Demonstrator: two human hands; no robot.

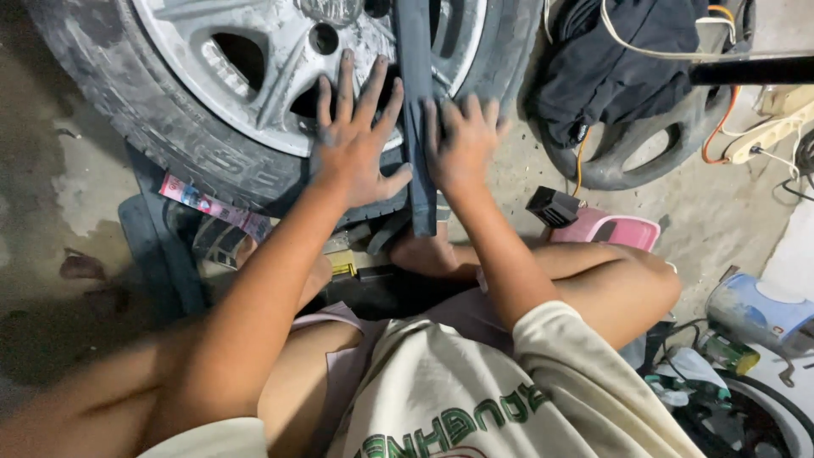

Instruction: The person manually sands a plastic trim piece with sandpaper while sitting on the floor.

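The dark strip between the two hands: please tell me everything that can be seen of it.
The dark strip is a long, flat, grey-black band, rubbery or fabric-like in look. It runs from the top edge down across the silver alloy wheel and the tyre, ending just below the tread. The left hand lies flat beside it; the right hand presses its other edge. Its upper end is out of view.

Pink stool (623, 229), second wheel (644, 144), dark cloth (619, 59), blue container (759, 309).
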